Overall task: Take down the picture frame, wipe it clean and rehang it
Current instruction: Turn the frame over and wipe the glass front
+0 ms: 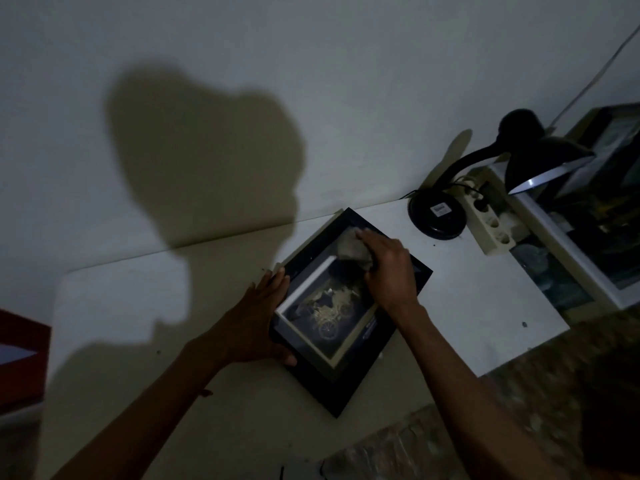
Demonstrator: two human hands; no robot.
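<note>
1. The room is dim. The frame [346, 317] lies flat, glass up, on the white bench [138, 306], turned at an angle, its far corner near the wall [311, 64].
2. The left hand [256, 323] rests along the frame's left edge, fingers straight, thumb at the near corner; its grip is open, steadying only.
3. The right hand [388, 268] presses a grey cloth [353, 249] onto the glass near the far corner, fingers curled over it. The hand hides part of the cloth.
4. Inside the frame a pale mat surrounds a gold wheeled figure; I cannot make out its details in this light.
5. A black lamp [485, 174] stands at the bench's back right, just beside a power strip [491, 220].
6. At the right, shelves [571, 244] hold dark, unclear things, cut off by the edge.
7. A red shape [20, 358] is cut off at the left.
8. A large shadow [194, 161] falls across wall and bench.
</note>
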